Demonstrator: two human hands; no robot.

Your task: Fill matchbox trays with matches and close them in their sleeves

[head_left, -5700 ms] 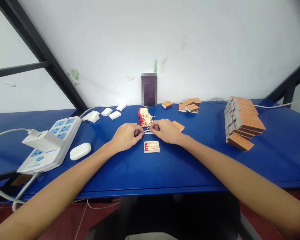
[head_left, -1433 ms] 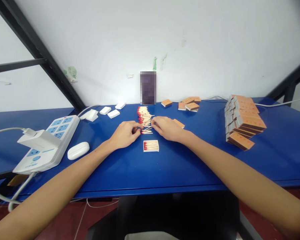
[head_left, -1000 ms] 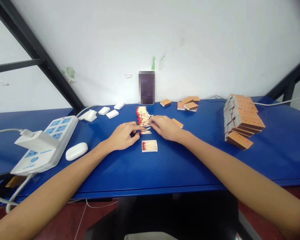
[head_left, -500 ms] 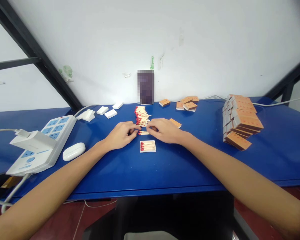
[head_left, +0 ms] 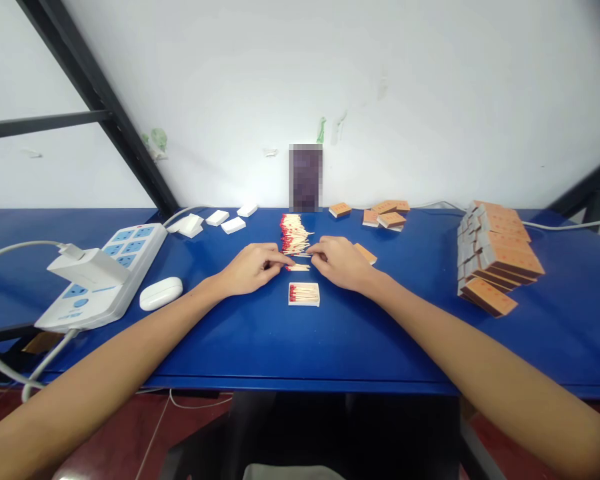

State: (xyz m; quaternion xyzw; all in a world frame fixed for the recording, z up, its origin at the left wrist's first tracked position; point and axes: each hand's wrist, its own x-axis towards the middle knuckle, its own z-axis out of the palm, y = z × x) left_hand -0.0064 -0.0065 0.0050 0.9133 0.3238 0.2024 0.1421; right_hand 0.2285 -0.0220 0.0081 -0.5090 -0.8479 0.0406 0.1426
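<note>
A heap of red-tipped matches [head_left: 294, 235] lies on the blue table [head_left: 330, 340] near the wall. My left hand [head_left: 253, 268] and my right hand [head_left: 341, 263] rest just in front of it, fingers curled and pinching a small bundle of matches [head_left: 299, 267] between them. Directly below the hands sits an open white matchbox tray [head_left: 304, 294] filled with matches. An orange matchbox sleeve [head_left: 367, 253] lies partly behind my right hand.
A large stack of orange matchboxes [head_left: 495, 257] stands at the right. More orange boxes [head_left: 386, 216] and white trays [head_left: 225, 221] lie by the wall. A white power strip [head_left: 97, 275] with a plugged charger and a white earbud case [head_left: 161, 293] are at the left.
Both hands stay at the heap's front edge, gathering and squaring a few matches between the fingertips. The camera has shifted a little, so everything sits slightly further right.
</note>
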